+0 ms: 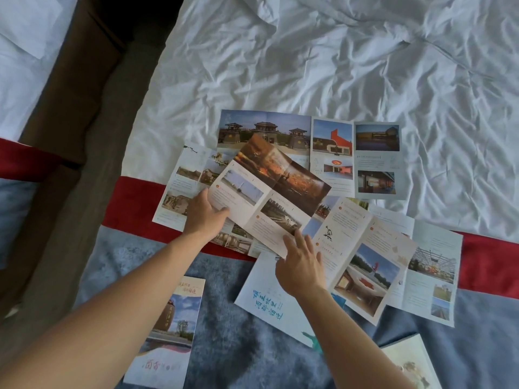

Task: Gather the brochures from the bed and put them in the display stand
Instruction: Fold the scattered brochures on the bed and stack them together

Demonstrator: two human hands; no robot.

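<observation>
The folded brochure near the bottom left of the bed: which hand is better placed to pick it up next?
Probably the left hand. The folded brochure lies directly beneath the left forearm, while the right hand rests on the open brochure further right.

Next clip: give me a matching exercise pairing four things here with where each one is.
Things:
1. left hand
2. right hand
3. closed brochure
4. white sheet

Places:
A. far part of the bed, beyond the open brochures
B. near edge of the tilted top brochure
C. left corner of the tilted top brochure
D. on the blue blanket, near left, apart from the pile

Pairs: 1-C, 2-B, 3-D, 4-A
</observation>
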